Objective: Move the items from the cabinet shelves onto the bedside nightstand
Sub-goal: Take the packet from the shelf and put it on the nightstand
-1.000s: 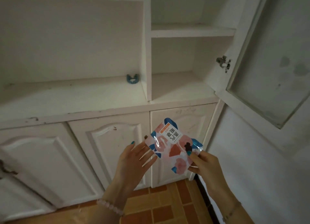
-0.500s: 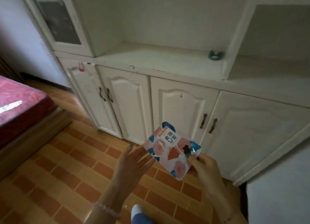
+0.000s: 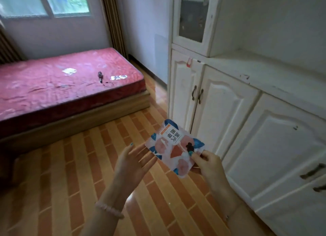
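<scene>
1. The packet [image 3: 173, 147] is in the air above the brick-patterned floor [image 3: 70, 174]. It is just in front of the lower doors of the cabinet [image 3: 229, 112] and well to the right of the bed [image 3: 61, 84]. No nightstand is in view.
2. The right hand [image 3: 210, 163] pinches the packet at its right corner, with the thumb on the printed face and the fingers curled beneath.
3. The left hand [image 3: 135, 159] is spread, palm up, with its fingers straight. Its fingertips reach the packet's left edge, but I cannot tell whether they touch it.
4. Handling, as I judge it: this is a thin, glossy foil-type pouch, so it should be light, limp and a little slippery. It looks likely to sag or twist from a single corner pinch. A hold along a sealed edge, or the flat left palm under it, would steady it. It does not look fragile.
5. The printed face is turned up toward the camera, slightly tilted.
6. The outline is close to square, so the long axis is barely marked. One corner, with the orange label, points far, and the opposite corner points near, toward the person.
</scene>
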The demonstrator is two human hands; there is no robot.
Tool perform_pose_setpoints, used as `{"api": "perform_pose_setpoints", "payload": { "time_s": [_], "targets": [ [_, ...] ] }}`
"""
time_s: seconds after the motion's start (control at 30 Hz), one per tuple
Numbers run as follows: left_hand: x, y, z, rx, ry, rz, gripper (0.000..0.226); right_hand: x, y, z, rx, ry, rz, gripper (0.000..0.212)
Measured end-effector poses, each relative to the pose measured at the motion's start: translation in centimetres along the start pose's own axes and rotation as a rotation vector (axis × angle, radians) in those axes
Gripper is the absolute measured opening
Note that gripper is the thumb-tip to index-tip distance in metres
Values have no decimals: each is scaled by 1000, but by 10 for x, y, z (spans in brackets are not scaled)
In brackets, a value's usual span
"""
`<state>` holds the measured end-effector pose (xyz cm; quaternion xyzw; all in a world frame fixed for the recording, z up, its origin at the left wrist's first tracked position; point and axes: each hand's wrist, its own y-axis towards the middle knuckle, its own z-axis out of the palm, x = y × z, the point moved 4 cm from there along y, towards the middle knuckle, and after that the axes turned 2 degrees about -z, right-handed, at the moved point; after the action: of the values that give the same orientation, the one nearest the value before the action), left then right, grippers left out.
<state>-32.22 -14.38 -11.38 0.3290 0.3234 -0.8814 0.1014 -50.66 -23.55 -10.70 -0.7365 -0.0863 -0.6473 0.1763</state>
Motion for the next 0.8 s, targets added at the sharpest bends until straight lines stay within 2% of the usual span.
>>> {"api": "perform_pose_setpoints", "payload": {
  "time_s": [0.47,0.8],
  "targets": [
    [-197,-51,-248,-249,-136,298,41,49,12,336,461,-2,-38,11],
    [-265,-81,-371,-479,-326,445,44,57,7,518,802,-52,-53,10]
  ]
}}
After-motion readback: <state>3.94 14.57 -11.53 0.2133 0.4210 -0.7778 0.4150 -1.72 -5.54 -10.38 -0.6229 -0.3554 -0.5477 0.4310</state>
